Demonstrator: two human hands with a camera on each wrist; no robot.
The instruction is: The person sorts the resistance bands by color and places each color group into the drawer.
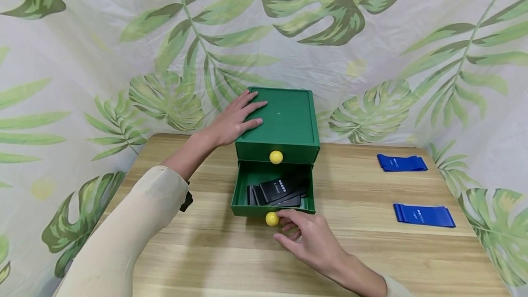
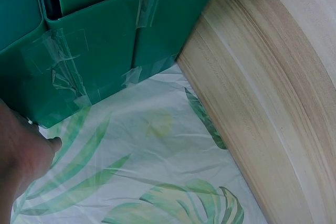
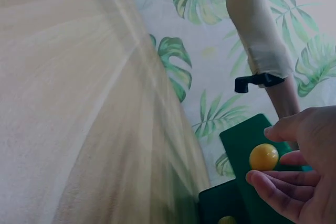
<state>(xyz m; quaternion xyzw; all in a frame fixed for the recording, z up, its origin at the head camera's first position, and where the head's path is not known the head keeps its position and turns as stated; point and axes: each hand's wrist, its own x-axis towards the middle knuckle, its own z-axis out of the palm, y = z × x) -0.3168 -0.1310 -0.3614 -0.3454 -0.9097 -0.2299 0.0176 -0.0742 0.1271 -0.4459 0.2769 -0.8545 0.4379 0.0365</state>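
Observation:
A green two-drawer box (image 1: 284,118) stands on the table, its upper drawer (image 1: 297,154) closed. The lower drawer (image 1: 237,196) is pulled out and holds several black folded bands (image 1: 275,190), the top one marked "X-Heavy". My left hand (image 1: 237,120) rests on the box's top at its left edge, fingers spread and straight. At the lower drawer's yellow knob (image 1: 272,219), a fingertip of my right hand (image 1: 311,239) touches or nearly touches the right side. In the right wrist view, thumb and fingers lie loosely around this knob (image 3: 264,157), with gaps visible.
Two blue folded bands (image 1: 402,163) marked "Light" lie at the right of the wooden table (image 1: 354,187). A leaf-patterned cloth (image 1: 313,68) hangs close behind the box. Clear tape (image 2: 68,66) crosses the box's seams. The upper drawer has a yellow knob (image 1: 276,157).

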